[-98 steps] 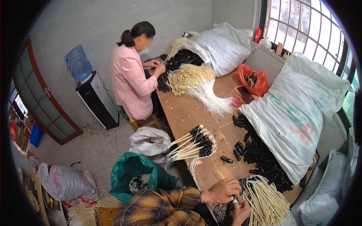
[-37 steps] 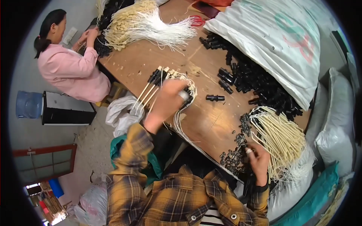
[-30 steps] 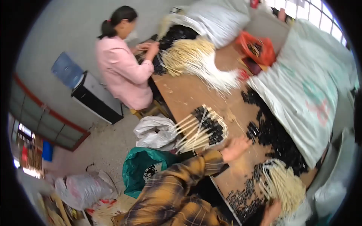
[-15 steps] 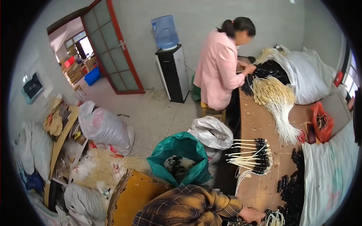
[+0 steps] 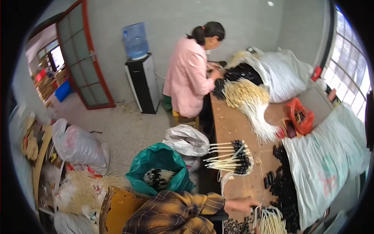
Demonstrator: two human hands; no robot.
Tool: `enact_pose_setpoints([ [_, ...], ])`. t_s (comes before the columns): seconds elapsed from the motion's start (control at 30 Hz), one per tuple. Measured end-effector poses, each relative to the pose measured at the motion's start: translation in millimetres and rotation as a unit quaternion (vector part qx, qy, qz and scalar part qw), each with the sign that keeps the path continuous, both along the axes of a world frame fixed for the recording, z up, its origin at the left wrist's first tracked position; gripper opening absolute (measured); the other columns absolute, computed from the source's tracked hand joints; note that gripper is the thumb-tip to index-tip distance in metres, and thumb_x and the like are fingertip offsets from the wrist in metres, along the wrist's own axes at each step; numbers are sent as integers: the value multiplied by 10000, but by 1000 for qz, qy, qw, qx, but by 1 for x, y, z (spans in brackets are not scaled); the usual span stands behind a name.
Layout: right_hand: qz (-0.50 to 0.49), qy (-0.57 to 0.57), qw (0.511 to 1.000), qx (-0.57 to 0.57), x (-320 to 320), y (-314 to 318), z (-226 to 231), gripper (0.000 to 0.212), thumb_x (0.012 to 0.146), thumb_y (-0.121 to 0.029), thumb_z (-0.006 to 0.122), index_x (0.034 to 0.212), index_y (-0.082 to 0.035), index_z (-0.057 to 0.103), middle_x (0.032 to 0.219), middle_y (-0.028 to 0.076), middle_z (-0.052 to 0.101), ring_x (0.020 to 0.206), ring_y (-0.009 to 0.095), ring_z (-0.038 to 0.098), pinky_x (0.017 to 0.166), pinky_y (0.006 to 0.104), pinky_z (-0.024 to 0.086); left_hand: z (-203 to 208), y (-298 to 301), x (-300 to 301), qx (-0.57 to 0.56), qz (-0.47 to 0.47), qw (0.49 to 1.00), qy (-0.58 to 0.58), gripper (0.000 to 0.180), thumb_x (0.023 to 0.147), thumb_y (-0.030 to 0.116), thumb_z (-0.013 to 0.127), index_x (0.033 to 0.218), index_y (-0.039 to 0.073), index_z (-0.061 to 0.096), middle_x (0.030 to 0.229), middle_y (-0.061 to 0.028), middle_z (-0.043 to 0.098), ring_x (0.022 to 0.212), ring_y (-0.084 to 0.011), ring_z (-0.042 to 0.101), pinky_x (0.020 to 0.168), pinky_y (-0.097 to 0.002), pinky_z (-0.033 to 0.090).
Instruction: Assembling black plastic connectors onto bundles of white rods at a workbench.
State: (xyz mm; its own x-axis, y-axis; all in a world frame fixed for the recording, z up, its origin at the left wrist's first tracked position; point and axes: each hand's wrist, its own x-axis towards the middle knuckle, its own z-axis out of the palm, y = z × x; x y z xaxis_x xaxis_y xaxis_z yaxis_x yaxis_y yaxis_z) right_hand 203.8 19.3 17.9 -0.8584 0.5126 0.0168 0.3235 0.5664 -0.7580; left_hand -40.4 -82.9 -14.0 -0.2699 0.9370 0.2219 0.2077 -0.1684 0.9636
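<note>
From the lower edge my left arm, in a plaid sleeve, reaches right over the table. My left hand (image 5: 240, 204) is blurred, its fingertips at the top of a bundle of cream cords (image 5: 272, 221); whether they grip a cord cannot be made out. Small dark pieces (image 5: 237, 226) lie below that hand. Beyond it, a row of cream cords with black end pieces (image 5: 243, 158) is laid out on the brown table (image 5: 257, 191), with thin white strands trailing down. Loose black parts (image 5: 286, 195) are heaped right of the cords. My right hand is out of view.
A person in pink (image 5: 191, 78) works at the table's far end, beside a big cord bundle (image 5: 247, 95). White sacks (image 5: 323, 160) line the right side, near a red bag (image 5: 300, 117). An open green sack (image 5: 136, 171) stands left of the table.
The view has swung right, so the room appears shifted left. My left hand has moved from low over the dark pieces to the top of the cord bundle, which now shows more fully.
</note>
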Motion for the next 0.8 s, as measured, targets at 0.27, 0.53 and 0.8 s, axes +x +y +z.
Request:
enact_pose_setpoints([
  [0.27,39,-34,991,121,-5,-31,17,356,966,-243,510,1241,-34,597,1031,183,668,806,313,623,735,378,504,0,-7,10,43,-89,982,158,298,710,-5,563,994,65,619,907,-128,581,892,-318,550,789,-412,438],
  [0.53,-129,-194,922,308,-8,-11,21,398,747,-74,603,1143,-73,568,593,138,580,499,330,576,447,446,419,38,-4,-19,65,20,908,413,121,750,125,639,862,156,674,887,13,665,885,-164,602,831,-336,382],
  [0.8,-240,-93,904,341,-18,-24,35,423,807,-81,666,1221,-61,586,739,110,628,599,212,581,499,327,370,37,10,15,89,-98,929,347,436,672,29,651,1096,131,651,754,-42,594,624,-234,573,577,-336,470],
])
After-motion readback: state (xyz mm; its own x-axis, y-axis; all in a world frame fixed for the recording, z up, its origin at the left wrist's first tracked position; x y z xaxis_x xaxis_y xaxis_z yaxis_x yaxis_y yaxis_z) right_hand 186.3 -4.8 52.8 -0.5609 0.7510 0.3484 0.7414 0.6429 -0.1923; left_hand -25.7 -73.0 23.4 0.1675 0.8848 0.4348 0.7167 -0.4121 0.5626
